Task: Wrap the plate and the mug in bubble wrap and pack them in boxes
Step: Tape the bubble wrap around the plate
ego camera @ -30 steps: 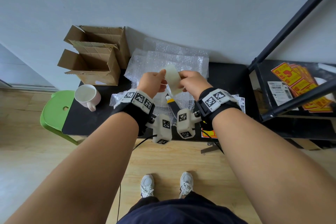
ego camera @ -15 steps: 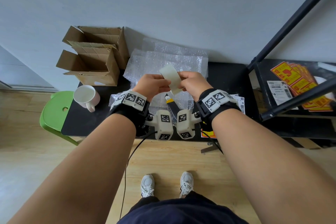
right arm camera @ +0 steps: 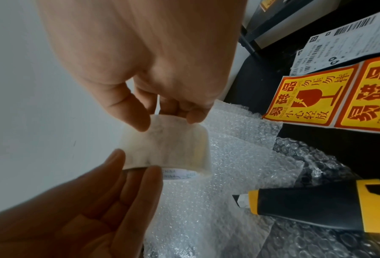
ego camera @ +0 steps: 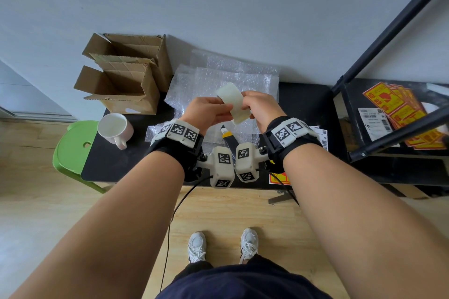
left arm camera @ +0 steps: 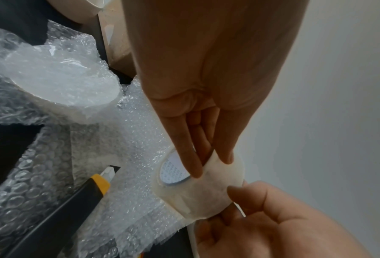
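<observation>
Both hands hold a roll of clear packing tape (ego camera: 232, 102) above the black table (ego camera: 303, 104). My left hand (ego camera: 209, 111) pinches the roll (left arm camera: 197, 185) between thumb and fingertips (left arm camera: 193, 167). My right hand (ego camera: 261, 107) grips its other side (right arm camera: 167, 148) with thumb and curled fingers (right arm camera: 195, 118). A round, flat bundle in bubble wrap (left arm camera: 58, 83), seemingly the plate, lies on the table under the left hand. The white mug (ego camera: 115, 128) stands bare at the table's left end. Loose bubble wrap sheets (ego camera: 218, 75) lie by the wall.
Two open cardboard boxes (ego camera: 121, 80) stand at the back left. A black and yellow utility knife (ego camera: 228, 138) lies on the wrap below the hands. Fragile stickers (right arm camera: 305, 97) and shipping labels (ego camera: 374, 121) lie to the right. A green stool (ego camera: 73, 153) and a black rack (ego camera: 388, 56) flank the table.
The roll has tilted and turned a little between the hands. My left wrist has rolled over and shifted slightly left; the right hand has barely moved.
</observation>
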Action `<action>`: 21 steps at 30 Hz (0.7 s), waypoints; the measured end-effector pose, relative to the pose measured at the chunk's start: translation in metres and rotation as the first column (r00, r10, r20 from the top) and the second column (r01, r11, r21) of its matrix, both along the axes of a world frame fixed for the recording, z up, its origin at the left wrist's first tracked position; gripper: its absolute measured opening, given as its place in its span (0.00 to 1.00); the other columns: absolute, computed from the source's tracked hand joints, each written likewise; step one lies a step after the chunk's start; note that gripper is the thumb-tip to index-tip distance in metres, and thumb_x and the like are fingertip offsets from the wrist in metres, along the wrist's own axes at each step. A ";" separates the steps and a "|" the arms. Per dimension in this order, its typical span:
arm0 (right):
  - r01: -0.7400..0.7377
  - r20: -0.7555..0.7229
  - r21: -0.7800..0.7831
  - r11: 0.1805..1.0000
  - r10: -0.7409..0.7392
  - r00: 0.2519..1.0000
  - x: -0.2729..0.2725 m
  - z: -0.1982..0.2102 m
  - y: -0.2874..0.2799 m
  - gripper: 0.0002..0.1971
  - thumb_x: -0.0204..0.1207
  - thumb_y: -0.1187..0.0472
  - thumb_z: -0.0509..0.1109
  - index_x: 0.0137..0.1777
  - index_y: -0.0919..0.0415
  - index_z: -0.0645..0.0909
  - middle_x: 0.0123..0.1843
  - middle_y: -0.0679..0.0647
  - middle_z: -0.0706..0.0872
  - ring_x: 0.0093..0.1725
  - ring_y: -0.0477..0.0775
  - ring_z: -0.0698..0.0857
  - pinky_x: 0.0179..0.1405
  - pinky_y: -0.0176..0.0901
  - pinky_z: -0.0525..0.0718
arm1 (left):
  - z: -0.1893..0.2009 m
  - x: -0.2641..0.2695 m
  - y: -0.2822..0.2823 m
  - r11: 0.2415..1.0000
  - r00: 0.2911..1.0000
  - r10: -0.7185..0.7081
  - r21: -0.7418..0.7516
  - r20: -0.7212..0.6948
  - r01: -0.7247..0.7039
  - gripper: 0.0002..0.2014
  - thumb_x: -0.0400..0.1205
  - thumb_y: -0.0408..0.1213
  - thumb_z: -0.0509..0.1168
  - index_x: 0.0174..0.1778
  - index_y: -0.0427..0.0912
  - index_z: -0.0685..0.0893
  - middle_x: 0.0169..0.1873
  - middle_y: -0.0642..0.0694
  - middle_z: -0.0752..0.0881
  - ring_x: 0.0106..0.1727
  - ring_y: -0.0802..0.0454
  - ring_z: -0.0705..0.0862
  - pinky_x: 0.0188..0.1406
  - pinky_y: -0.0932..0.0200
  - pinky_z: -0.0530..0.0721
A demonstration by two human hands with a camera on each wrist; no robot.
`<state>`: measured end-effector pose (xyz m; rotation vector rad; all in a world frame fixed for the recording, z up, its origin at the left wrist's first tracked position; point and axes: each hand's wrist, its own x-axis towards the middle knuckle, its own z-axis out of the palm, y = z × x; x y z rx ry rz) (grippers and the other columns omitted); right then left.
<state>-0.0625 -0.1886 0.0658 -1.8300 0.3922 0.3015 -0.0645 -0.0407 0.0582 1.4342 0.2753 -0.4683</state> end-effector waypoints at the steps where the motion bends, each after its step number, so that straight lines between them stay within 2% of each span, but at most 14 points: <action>1: 0.004 0.005 0.014 1.000 -0.004 1.000 0.000 0.000 0.000 0.16 0.71 0.73 0.61 0.52 0.58 0.86 0.42 0.50 0.83 0.39 0.48 0.77 0.36 0.36 0.72 | 0.000 0.000 0.000 1.000 1.000 -0.001 -0.002 -0.001 0.001 0.13 0.79 0.24 0.69 0.57 0.21 0.83 0.54 0.27 0.86 0.48 0.41 0.89 0.51 0.57 0.89; 6: -0.012 0.012 0.014 1.000 0.012 1.000 -0.001 0.001 -0.001 0.25 0.71 0.78 0.57 0.60 0.58 0.85 0.42 0.47 0.84 0.39 0.42 0.78 0.32 0.29 0.73 | 0.001 0.002 -0.001 1.000 1.000 0.012 -0.017 -0.007 -0.012 0.12 0.80 0.24 0.69 0.57 0.21 0.83 0.55 0.27 0.86 0.50 0.39 0.88 0.53 0.55 0.89; 9: -0.029 0.017 0.018 0.999 0.028 0.999 -0.002 0.000 -0.001 0.30 0.69 0.80 0.56 0.65 0.58 0.85 0.51 0.50 0.86 0.44 0.43 0.80 0.36 0.29 0.74 | 0.001 0.003 -0.001 1.000 1.000 0.020 -0.005 -0.010 -0.020 0.13 0.80 0.24 0.69 0.58 0.20 0.82 0.55 0.26 0.86 0.51 0.38 0.88 0.54 0.53 0.88; 13: -0.051 0.031 0.021 0.998 0.050 0.998 -0.002 0.000 -0.001 0.26 0.71 0.78 0.61 0.64 0.57 0.85 0.50 0.49 0.87 0.43 0.41 0.80 0.34 0.27 0.75 | -0.001 0.007 -0.001 0.998 0.998 0.064 0.023 -0.012 -0.064 0.13 0.80 0.23 0.68 0.58 0.20 0.82 0.54 0.24 0.85 0.52 0.35 0.88 0.57 0.48 0.88; 15: -0.054 0.041 0.041 0.998 0.052 0.998 -0.002 0.000 -0.001 0.25 0.72 0.77 0.63 0.65 0.58 0.86 0.54 0.52 0.88 0.43 0.40 0.81 0.33 0.26 0.75 | -0.001 0.008 -0.001 0.996 0.996 0.085 0.040 -0.018 -0.084 0.13 0.81 0.28 0.68 0.57 0.23 0.83 0.53 0.26 0.87 0.50 0.36 0.89 0.56 0.48 0.88; 18: -0.105 0.057 0.038 0.994 0.103 0.993 -0.003 -0.002 0.000 0.25 0.71 0.78 0.65 0.64 0.58 0.86 0.56 0.52 0.89 0.44 0.38 0.82 0.37 0.25 0.76 | -0.001 0.009 0.002 0.997 0.997 0.070 0.041 -0.015 -0.069 0.18 0.81 0.42 0.70 0.56 0.28 0.85 0.49 0.33 0.90 0.48 0.41 0.90 0.52 0.51 0.89; 21: -0.129 0.081 0.032 0.991 0.126 0.989 -0.004 -0.003 0.001 0.24 0.69 0.78 0.66 0.62 0.59 0.87 0.53 0.52 0.90 0.45 0.40 0.82 0.39 0.26 0.76 | -0.003 0.010 0.007 0.997 0.999 0.038 0.068 0.002 -0.038 0.21 0.80 0.44 0.71 0.55 0.26 0.85 0.48 0.34 0.90 0.49 0.41 0.91 0.52 0.49 0.89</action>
